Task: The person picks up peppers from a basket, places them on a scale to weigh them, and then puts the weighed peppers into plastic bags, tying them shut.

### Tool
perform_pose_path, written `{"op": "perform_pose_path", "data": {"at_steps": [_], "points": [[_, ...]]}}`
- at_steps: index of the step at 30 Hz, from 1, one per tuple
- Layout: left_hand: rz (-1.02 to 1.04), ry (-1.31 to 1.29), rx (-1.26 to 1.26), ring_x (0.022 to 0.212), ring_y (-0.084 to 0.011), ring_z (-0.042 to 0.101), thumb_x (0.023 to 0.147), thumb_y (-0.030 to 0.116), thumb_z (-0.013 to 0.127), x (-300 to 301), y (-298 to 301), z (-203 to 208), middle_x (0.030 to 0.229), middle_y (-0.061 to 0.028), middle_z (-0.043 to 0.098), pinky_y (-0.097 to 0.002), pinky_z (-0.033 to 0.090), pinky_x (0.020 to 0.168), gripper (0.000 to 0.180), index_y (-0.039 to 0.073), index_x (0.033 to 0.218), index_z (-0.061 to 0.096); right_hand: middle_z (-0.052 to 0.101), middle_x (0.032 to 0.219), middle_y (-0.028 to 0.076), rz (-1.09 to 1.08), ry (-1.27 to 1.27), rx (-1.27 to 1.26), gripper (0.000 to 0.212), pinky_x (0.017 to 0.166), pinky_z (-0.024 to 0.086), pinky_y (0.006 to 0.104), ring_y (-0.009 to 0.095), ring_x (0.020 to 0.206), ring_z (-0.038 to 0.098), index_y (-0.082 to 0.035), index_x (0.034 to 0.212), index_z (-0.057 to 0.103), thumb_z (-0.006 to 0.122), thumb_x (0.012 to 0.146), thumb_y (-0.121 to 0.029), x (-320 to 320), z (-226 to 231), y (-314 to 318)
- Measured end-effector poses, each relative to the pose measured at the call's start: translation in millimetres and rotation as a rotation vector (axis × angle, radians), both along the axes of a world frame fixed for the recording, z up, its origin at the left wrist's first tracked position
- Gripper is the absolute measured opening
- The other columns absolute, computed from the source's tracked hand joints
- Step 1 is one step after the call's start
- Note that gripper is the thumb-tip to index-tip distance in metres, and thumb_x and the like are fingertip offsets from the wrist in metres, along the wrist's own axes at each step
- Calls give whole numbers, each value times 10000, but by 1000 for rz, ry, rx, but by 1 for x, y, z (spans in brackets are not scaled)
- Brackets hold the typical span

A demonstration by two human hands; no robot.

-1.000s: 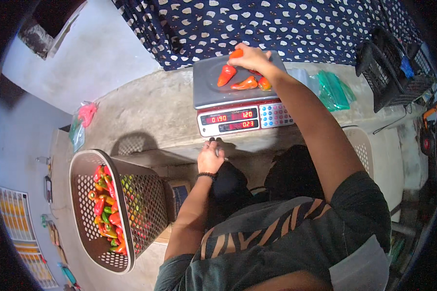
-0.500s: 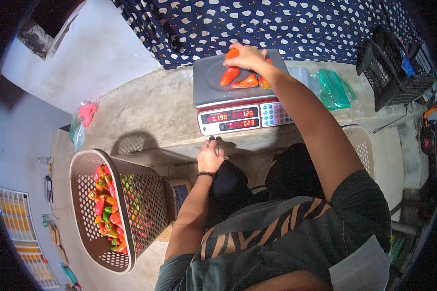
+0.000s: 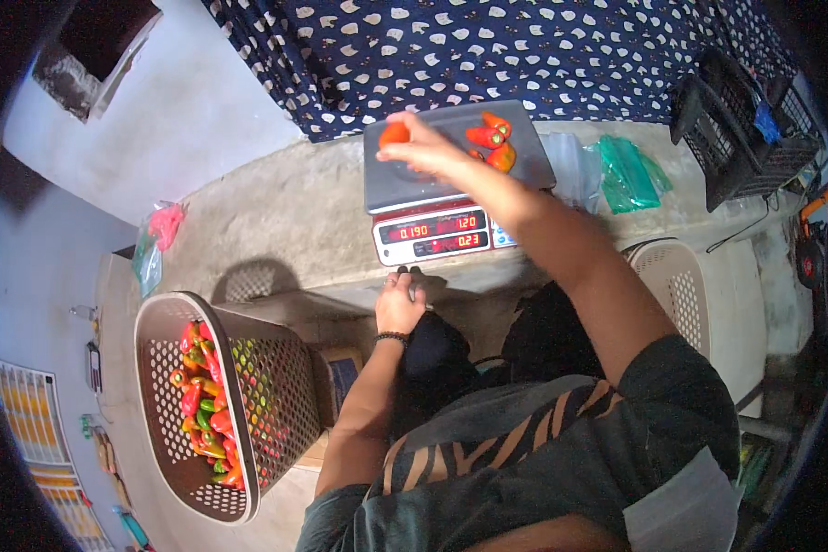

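On the dark grey pan (image 3: 451, 191) of an electronic scale, my right hand (image 3: 425, 151) is closed around a red pepper (image 3: 394, 135) over the left half. Several more red and orange peppers (image 3: 501, 158) lie on the pan's right side, partly covered by my wrist. Below the pan, red digits glow on the scale's white front panel (image 3: 435, 235); my right arm hides part of the keypad. My left hand (image 3: 400, 308), with a dark bracelet at the wrist, is held curled by the counter's front edge. Something small and greyish shows at its fingers, too hidden to name.
A tall perforated basket (image 3: 281, 386) at the left holds many red, green and orange peppers. Another beige basket (image 3: 649, 262) stands at the right. Green plastic bags (image 3: 630, 175) and a black crate (image 3: 750, 138) are right of the scale; a pink-and-clear bag (image 3: 164, 225) lies left.
My right hand has moved left and slightly nearer across the pan with the red pepper. More peppers show on the pan's right side. My left hand stays in place; the scale reading looks unchanged.
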State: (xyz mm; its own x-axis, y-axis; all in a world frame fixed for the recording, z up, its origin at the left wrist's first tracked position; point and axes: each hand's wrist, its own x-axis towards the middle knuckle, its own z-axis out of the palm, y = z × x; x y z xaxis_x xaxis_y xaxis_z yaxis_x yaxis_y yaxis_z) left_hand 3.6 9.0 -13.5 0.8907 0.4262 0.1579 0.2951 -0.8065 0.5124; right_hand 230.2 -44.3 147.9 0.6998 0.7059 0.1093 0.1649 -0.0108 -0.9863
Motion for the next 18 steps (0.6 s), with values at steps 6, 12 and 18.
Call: {"op": "perform_pose_path", "data": {"at_steps": [6,12,18], "points": [[2,-3,63,837,-354,573,737,190,584,-1,-1,5,909,-153,572,-441,477,725,208,65,901,612,514,1154,136,16,-15,-68,801,725,467,329,231,1012,522,-65,1329,322,733,669,-260,-34,-14,17],[29,2,7,848,-365,571,739,191,579,0,-2,4,904,-165,573,-448,475,731,197,69,890,608,490,1206,140,-299,-753,-695,801,929,287,538,323,1157,413,-189,1281,429,727,590,-467,-4,-1,-17],[-1,-1,30,855,-365,571,742,205,577,2,-2,4,917,-167,573,-452,475,737,204,73,895,609,504,1205,150,-348,-781,-812,802,940,240,565,339,1183,376,-171,1269,454,734,577,-464,38,-4,-50]]}}
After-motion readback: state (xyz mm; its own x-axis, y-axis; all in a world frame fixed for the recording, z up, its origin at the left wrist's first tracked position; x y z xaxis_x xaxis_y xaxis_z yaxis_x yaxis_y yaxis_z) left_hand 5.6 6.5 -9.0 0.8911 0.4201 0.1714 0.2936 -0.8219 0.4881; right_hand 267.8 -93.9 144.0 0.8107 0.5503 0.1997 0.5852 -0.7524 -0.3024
